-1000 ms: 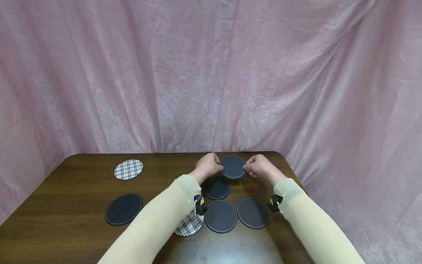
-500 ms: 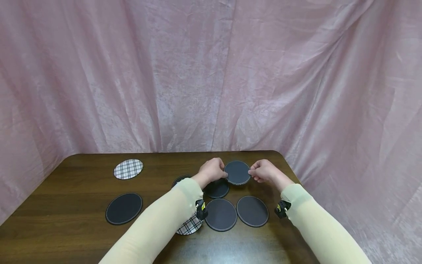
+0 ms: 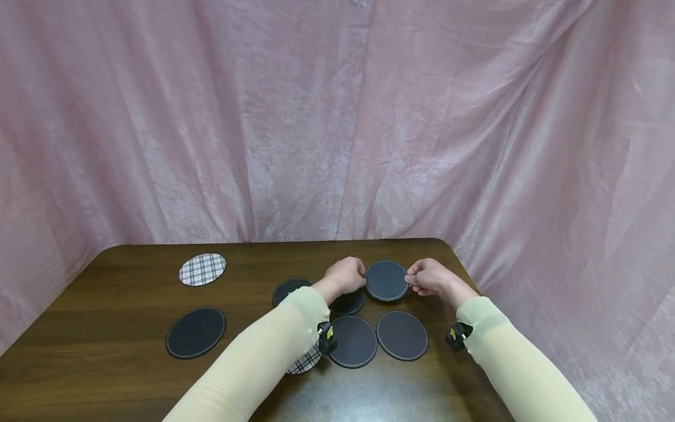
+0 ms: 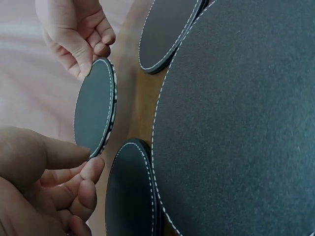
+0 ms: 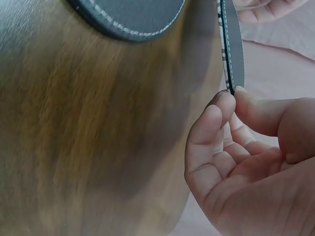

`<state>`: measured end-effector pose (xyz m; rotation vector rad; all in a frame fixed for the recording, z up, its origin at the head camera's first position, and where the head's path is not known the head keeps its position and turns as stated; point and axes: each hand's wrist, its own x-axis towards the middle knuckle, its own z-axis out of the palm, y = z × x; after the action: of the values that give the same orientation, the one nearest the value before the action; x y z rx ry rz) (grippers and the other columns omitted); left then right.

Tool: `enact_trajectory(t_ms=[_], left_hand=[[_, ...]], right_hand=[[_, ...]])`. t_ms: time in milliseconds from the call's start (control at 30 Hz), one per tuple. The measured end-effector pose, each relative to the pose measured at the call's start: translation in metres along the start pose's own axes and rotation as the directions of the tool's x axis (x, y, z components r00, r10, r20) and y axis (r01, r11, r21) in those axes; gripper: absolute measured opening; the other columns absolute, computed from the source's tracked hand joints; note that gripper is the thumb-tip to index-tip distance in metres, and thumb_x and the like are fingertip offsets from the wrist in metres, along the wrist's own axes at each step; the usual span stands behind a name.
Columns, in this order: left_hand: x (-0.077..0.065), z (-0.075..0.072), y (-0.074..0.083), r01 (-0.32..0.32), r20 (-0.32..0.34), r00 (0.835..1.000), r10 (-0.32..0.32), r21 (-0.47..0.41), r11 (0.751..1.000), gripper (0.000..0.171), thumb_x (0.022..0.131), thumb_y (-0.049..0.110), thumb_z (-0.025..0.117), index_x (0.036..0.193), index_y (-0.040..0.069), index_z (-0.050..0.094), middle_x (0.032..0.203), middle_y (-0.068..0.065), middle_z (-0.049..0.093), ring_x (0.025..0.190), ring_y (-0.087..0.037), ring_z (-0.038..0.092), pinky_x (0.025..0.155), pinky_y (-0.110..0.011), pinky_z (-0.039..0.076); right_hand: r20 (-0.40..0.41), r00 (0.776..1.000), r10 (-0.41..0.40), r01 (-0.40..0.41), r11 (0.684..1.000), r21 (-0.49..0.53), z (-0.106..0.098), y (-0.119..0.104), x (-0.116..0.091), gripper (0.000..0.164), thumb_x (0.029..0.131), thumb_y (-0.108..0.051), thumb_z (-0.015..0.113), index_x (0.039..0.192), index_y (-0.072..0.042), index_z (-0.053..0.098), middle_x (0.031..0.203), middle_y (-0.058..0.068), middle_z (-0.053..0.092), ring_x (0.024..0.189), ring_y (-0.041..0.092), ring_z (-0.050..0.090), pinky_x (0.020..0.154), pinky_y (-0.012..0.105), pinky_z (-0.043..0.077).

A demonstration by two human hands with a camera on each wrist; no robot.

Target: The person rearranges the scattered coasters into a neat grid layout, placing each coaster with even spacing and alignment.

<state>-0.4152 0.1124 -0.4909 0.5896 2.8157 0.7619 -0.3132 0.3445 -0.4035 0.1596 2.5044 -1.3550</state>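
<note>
Between both hands is a round black coaster (image 3: pixel 387 281) with pale stitching round its rim and a checked underside that shows at the edge in the wrist views. My left hand (image 3: pixel 345 275) pinches its left edge between thumb and fingers. The opposite edge is pinched by my right hand (image 3: pixel 433 278). In the right wrist view the coaster (image 5: pixel 237 49) is seen nearly edge-on, apart from the table. Close by lie a black coaster (image 3: pixel 349 302), partly covered by the left hand, and two more in front, a left one (image 3: pixel 353 342) and a right one (image 3: pixel 402 336).
A checked coaster (image 3: pixel 203 269) lies at the back left of the wooden table (image 3: pixel 121 328), with a black coaster (image 3: pixel 195 333) nearer. The left sleeve partly hides another black coaster (image 3: pixel 287 290) and a checked one (image 3: pixel 306 362). A pink curtain (image 3: pixel 295 117) hangs behind.
Both hands have moved right and nearer the person, carrying the pinched coaster with them. The black coaster left of the left wrist has come partly into view. The other coasters lie as before.
</note>
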Motion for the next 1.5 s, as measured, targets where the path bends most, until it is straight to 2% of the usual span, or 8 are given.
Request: enact_trajectory(t_ms=[100,200,267,367,400,600,1067,1500], left_hand=[[0.029,0.022,-0.021,-0.008,0.027,1.000,0.008,0.018,1.000,0.018,0.099,0.025,0.076,0.116,0.026,0.080,0.117,0.010,0.076,0.104,-0.019,0.067,0.085,-0.048,0.055],[0.036,0.027,-0.024,-0.009,0.038,0.999,0.007,0.041,0.999,0.021,0.100,0.023,0.070,0.116,0.031,0.082,0.119,0.013,0.076,0.109,-0.020,0.067,0.092,-0.054,0.053],[0.030,0.023,-0.019,-0.008,0.047,0.999,0.006,0.045,0.999,0.023,0.101,0.023,0.069,0.117,0.032,0.083,0.120,0.014,0.076,0.110,-0.022,0.067,0.097,-0.058,0.051],[0.007,0.006,0.000,0.012,0.070,0.997,-0.015,0.043,0.999,0.024,0.105,0.021,0.066,0.120,0.028,0.084,0.124,0.009,0.077,0.113,-0.027,0.067,0.104,-0.061,0.047],[-0.007,-0.002,0.009,0.011,0.060,0.998,-0.014,0.054,0.998,0.025,0.106,0.020,0.066,0.122,0.026,0.084,0.127,0.006,0.077,0.115,-0.028,0.067,0.105,-0.061,0.046],[-0.041,-0.021,0.033,0.016,0.024,1.000,-0.018,0.078,0.997,0.028,0.104,0.012,0.064,0.122,0.020,0.084,0.133,-0.003,0.075,0.126,-0.039,0.061,0.105,-0.063,0.044],[-0.048,-0.029,0.034,0.025,0.054,0.998,-0.030,0.101,0.995,0.030,0.107,0.011,0.060,0.123,0.022,0.083,0.139,-0.006,0.070,0.128,-0.040,0.054,0.108,-0.061,0.040],[-0.051,-0.029,0.032,0.014,0.043,0.999,-0.018,0.101,0.995,0.029,0.107,0.012,0.061,0.120,0.023,0.084,0.137,-0.007,0.071,0.127,-0.039,0.055,0.107,-0.061,0.041]], right_hand=[[0.005,1.000,0.005,-0.005,1.000,0.000,-0.001,0.004,0.002,0.010,0.109,0.000,0.065,0.114,0.008,0.060,0.084,0.006,0.063,0.066,0.010,0.057,0.062,0.023,0.053],[-0.001,1.000,0.015,-0.015,1.000,-0.007,-0.002,0.008,0.003,0.009,0.109,-0.001,0.065,0.112,0.007,0.060,0.084,0.006,0.063,0.066,0.010,0.057,0.062,0.024,0.053],[-0.007,1.000,0.022,-0.022,1.000,-0.016,-0.002,0.010,0.003,0.008,0.109,-0.001,0.065,0.111,0.006,0.061,0.084,0.006,0.064,0.066,0.010,0.057,0.063,0.024,0.053],[-0.015,1.000,0.020,-0.020,0.999,-0.035,-0.001,0.014,0.005,0.009,0.109,-0.003,0.066,0.110,0.005,0.063,0.084,0.005,0.064,0.066,0.010,0.058,0.063,0.025,0.054],[-0.019,1.000,0.019,-0.020,0.999,-0.039,0.000,0.016,0.005,0.008,0.109,-0.003,0.066,0.110,0.005,0.064,0.083,0.005,0.064,0.066,0.010,0.058,0.064,0.025,0.054],[-0.026,1.000,-0.001,-0.001,0.996,-0.084,0.003,0.019,0.005,0.008,0.108,-0.003,0.068,0.106,0.005,0.067,0.081,0.005,0.064,0.068,0.011,0.058,0.066,0.028,0.055],[-0.040,0.997,-0.058,0.047,0.970,-0.237,0.011,0.014,0.000,0.010,0.103,-0.004,0.073,0.099,0.002,0.067,0.081,0.006,0.060,0.073,0.017,0.058,0.067,0.031,0.054],[-0.041,0.997,-0.058,0.047,0.971,-0.233,0.012,0.012,-0.003,0.013,0.098,-0.002,0.078,0.095,0.000,0.066,0.080,0.004,0.057,0.072,0.015,0.056,0.066,0.029,0.053]])
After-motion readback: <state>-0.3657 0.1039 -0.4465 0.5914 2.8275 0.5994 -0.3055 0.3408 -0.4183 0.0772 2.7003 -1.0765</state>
